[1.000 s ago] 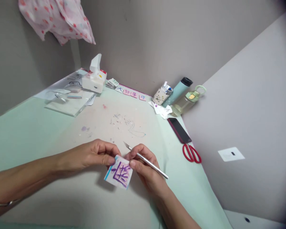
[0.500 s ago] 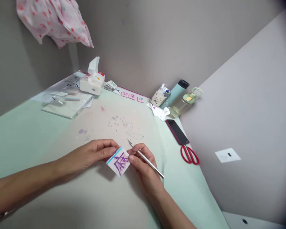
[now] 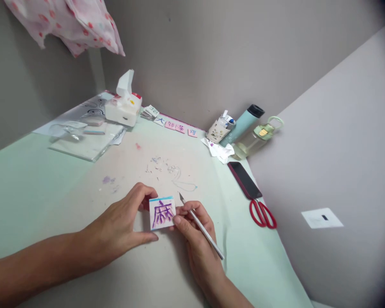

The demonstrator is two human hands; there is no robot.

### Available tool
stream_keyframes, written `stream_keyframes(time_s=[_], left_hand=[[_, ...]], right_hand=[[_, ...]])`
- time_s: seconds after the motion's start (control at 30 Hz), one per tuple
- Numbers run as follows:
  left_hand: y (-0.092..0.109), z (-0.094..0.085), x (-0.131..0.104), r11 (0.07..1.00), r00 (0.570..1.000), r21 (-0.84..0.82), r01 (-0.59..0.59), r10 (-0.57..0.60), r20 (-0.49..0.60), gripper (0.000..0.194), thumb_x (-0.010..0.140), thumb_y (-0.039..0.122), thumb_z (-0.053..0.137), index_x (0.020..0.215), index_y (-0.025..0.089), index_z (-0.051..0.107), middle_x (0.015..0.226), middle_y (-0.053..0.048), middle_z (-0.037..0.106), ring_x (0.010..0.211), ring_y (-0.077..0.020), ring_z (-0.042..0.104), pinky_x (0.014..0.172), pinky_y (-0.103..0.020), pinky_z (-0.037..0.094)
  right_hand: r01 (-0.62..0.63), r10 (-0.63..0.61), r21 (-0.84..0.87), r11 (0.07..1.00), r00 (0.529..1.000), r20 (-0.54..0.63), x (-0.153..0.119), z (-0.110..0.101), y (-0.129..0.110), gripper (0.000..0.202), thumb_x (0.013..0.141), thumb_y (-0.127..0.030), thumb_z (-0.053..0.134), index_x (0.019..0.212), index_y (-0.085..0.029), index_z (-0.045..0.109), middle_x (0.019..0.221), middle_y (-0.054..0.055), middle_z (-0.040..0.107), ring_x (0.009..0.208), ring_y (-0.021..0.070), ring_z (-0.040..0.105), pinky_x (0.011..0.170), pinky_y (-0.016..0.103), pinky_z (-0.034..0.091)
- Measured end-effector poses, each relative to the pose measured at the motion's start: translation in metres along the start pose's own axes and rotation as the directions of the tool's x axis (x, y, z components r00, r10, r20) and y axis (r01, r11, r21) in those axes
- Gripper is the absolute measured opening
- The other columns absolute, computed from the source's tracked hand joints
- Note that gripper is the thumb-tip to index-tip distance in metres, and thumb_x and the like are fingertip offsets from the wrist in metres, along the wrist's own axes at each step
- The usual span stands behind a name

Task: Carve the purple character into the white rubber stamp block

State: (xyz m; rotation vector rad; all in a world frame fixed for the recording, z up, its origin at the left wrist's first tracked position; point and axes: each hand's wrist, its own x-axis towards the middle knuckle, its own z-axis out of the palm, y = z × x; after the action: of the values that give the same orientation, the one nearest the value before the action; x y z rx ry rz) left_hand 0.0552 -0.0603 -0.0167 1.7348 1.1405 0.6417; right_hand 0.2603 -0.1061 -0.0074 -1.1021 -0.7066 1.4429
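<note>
A small square white slab (image 3: pixel 162 214), edged in blue and marked with a purple Chinese character, is held over the table facing me. My right hand (image 3: pixel 195 233) pinches its right edge between thumb and fingers. A slim silver craft knife (image 3: pixel 205 233) also rests in that hand, its blade pointing up and away from me. Around the slab's left side, my left hand (image 3: pixel 125 220) has its thumb apart from its fingers. Those fingertips reach partly behind the upper left corner; the thumb is just below the lower edge.
Shavings (image 3: pixel 157 164) lie beyond my hands. Small lettered tiles (image 3: pixel 179 128) line the back edge near a tissue box (image 3: pixel 123 113). To the right are a pen cup (image 3: pixel 220 130), a blue flask (image 3: pixel 244 124), a green-lidded bottle (image 3: pixel 256 139), a phone (image 3: pixel 245 179) and red scissors (image 3: pixel 262 214).
The slab has turned so its character stands upright. My left thumb has come off its top edge and dropped below it, spreading from the fingers. The view has shifted slightly.
</note>
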Motion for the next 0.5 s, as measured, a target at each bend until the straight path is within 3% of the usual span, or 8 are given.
stream_keyframes(time_s=[0.17,0.27,0.33,0.43,0.5], left_hand=[[-0.008,-0.005,0.008,0.996,0.997,-0.078,-0.052,0.056,0.052,0.047,0.079,0.029,0.073,0.123,0.028,0.057,0.122,-0.004,0.067,0.117,-0.0304,0.064,0.102,-0.042,0.050],[-0.011,-0.012,0.013,0.984,0.980,-0.174,-0.036,0.069,0.189,0.048,0.080,0.026,0.070,0.127,0.029,0.059,0.125,-0.004,0.066,0.112,-0.0268,0.066,0.099,-0.037,0.052],[-0.009,-0.017,0.015,0.981,0.943,-0.191,-0.027,0.089,0.320,0.047,0.082,0.022,0.067,0.129,0.029,0.062,0.126,-0.003,0.067,0.111,-0.0247,0.066,0.097,-0.033,0.052],[-0.007,-0.021,0.014,0.980,0.892,-0.201,-0.006,0.096,0.442,0.052,0.084,0.018,0.065,0.134,0.032,0.064,0.129,-0.001,0.068,0.112,-0.0231,0.066,0.098,-0.030,0.052],[-0.007,-0.022,0.013,0.970,0.901,-0.239,0.050,0.060,0.429,0.054,0.084,0.021,0.066,0.137,0.033,0.063,0.131,-0.002,0.067,0.113,-0.0237,0.066,0.097,-0.029,0.053]], right_hand=[[-0.004,0.006,-0.053,0.999,1.000,0.029,-0.001,-0.003,0.001,0.028,0.081,-0.031,0.092,0.094,-0.023,0.068,0.090,-0.001,0.069,0.082,0.0143,0.064,0.080,0.025,0.051],[0.042,-0.036,-0.162,0.986,0.999,0.039,0.000,-0.006,-0.004,0.026,0.087,-0.037,0.087,0.099,-0.023,0.068,0.097,0.002,0.073,0.090,0.0172,0.065,0.085,0.028,0.051],[0.045,-0.030,-0.214,0.976,0.997,0.075,0.002,-0.006,-0.009,0.027,0.089,-0.039,0.085,0.101,-0.023,0.067,0.103,0.006,0.076,0.095,0.0200,0.067,0.086,0.031,0.052],[-0.001,0.026,-0.196,0.981,0.992,0.126,0.004,-0.006,-0.012,0.028,0.087,-0.037,0.087,0.099,-0.022,0.066,0.100,0.006,0.077,0.086,0.0190,0.068,0.075,0.029,0.053],[-0.024,0.046,-0.173,0.985,0.991,0.129,0.005,-0.006,-0.013,0.029,0.085,-0.036,0.088,0.096,-0.022,0.065,0.093,0.004,0.075,0.076,0.0160,0.064,0.067,0.026,0.051]])
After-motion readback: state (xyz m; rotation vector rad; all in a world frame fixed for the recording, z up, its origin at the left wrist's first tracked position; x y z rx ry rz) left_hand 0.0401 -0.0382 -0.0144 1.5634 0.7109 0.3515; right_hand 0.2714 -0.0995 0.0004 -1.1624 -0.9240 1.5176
